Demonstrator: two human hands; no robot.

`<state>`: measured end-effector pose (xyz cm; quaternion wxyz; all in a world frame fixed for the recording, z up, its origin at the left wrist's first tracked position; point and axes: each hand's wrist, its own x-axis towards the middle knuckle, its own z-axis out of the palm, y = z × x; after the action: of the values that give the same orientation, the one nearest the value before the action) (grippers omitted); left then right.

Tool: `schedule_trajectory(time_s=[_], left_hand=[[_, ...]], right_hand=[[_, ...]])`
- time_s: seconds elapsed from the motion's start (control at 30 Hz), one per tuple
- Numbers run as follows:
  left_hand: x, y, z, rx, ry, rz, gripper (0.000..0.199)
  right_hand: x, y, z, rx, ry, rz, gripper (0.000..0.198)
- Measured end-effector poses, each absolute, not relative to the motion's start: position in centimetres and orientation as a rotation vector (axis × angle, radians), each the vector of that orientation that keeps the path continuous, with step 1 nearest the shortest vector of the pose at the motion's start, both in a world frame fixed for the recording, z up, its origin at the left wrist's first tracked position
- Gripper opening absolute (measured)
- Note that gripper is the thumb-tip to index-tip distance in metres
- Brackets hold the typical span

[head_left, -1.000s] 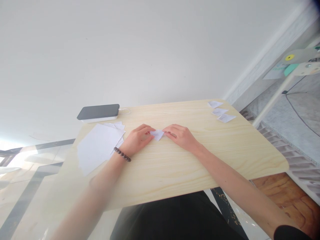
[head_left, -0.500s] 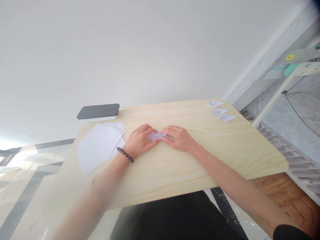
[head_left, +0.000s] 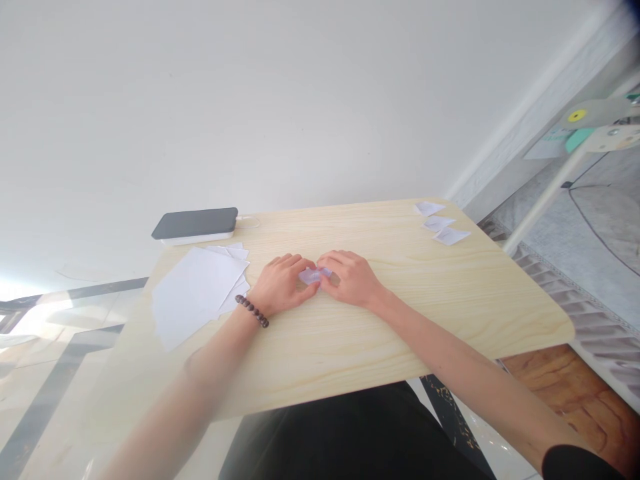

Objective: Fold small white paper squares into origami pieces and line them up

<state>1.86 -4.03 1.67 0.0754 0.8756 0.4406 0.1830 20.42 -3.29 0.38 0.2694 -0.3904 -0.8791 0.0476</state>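
Note:
A small folded piece of white paper (head_left: 311, 275) lies between my two hands over the middle of the table. My left hand (head_left: 283, 283), with a dark beaded bracelet (head_left: 251, 311) at the wrist, grips the paper's left side between thumb and fingers. From the other side my right hand (head_left: 350, 277) pinches the paper, thumb near and fingertips beyond. The fingers cover part of the folds. Loose white sheets (head_left: 195, 293) lie overlapped just left of my left hand. Three folded paper pieces (head_left: 451, 236) rest in a row at the table's far right corner.
A black-screened phone (head_left: 196, 223) sits on a white block at the back left, a white cable running from it. The light wooden table (head_left: 380, 360) meets a pale wall (head_left: 320, 100) behind. A white pole (head_left: 540, 193) stands beyond its right edge.
My right hand has shifted slightly left along the folded paper, and its fingertips now sit closer to my left hand's. The left hand keeps its grip.

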Motion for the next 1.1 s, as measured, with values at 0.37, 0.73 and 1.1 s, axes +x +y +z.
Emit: schedule_trajectory(time_s=[0.37,0.73,1.1], left_hand=[[2.46,-4.65,1.90,2.679,1.367,0.505,0.022],[2.47,-4.71,1.95,2.675,1.347,0.466,0.026],[2.52,-4.63,1.66,2.650,1.389,0.502,0.026]], right_hand=[[20.33,-3.59,0.67,-1.082,-2.455,0.081,0.021],[20.19,-3.89,0.66,-1.138,-2.452,0.083,0.020],[20.41,-3.58,0.30,-1.114,-2.417,0.087,0.020]])
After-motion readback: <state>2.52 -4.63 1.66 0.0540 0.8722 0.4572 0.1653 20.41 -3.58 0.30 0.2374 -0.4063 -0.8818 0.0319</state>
